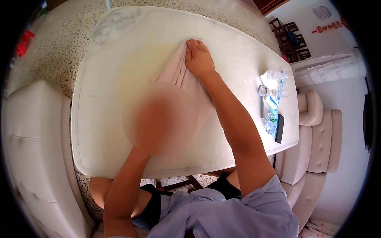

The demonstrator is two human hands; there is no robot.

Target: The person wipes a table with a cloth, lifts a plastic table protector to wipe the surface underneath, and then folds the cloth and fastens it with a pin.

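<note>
A pale pink cloth [170,73] lies on the white table [103,131], with creases running along its upper part. At the cloth's far end is my right hand [199,57], its fingers together and closed on the edge of the fabric. My right forearm lies over the cloth's right side. Nearer to me, my left hand [152,121] is over the lower part of the cloth. A round blur covers it, so its fingers and whatever they touch cannot be made out.
On the table's right side are a clear plastic bag [274,77], a blue-and-white packet [273,99], a black oblong object [279,128] and a grey-handled item [262,93]. Cream sofas stand at left [35,146] and right [295,154]. Dark wooden chairs [289,39] are at the far right.
</note>
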